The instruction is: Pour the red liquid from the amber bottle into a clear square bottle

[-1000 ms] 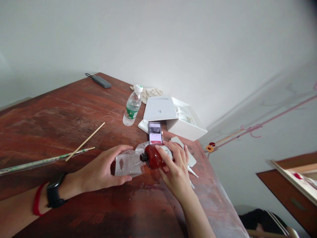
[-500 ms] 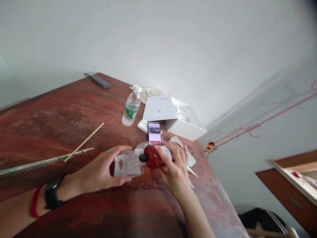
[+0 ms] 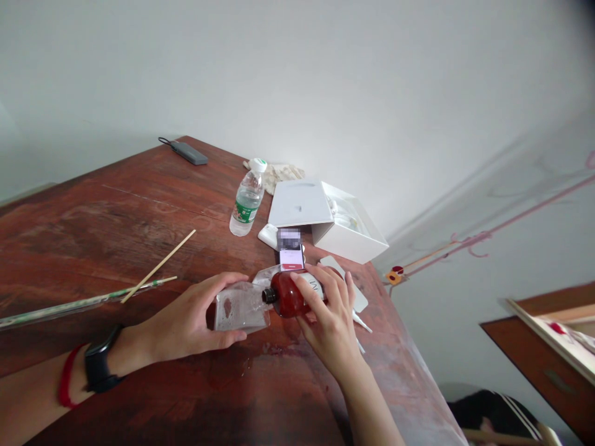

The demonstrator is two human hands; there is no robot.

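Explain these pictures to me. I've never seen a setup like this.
There is no machine here. A person wears one camera on their head, so the pictures look forward and down at their own two hands. The left hand grips a clear plastic bag. The right hand holds a red bottle, whose black neck points toward the bag. On the wooden table lie a phone, a water bottle, a white box and a thin wooden stick.
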